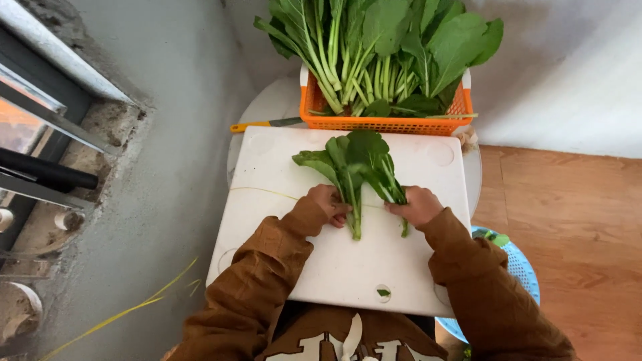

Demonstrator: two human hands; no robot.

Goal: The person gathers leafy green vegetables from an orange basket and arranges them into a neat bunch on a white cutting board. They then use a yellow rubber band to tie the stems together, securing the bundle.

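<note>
A white board [281,227] lies across my lap and a small round table. On it rest two small bunches of leafy greens, leaves pointing away from me. My left hand [328,204] is closed around the stalks of the left bunch of greens [338,167]. My right hand [418,206] is closed around the stalks of the right bunch of greens [374,157]. The stalk ends stick out toward me between the two hands. Both arms wear brown sleeves.
An orange basket [381,124] piled with more leafy greens stands at the board's far edge. A yellow-handled knife [264,124] lies left of the basket. A light blue basket [518,267] sits at my right on the wooden floor. A grey wall and window ledge run along the left.
</note>
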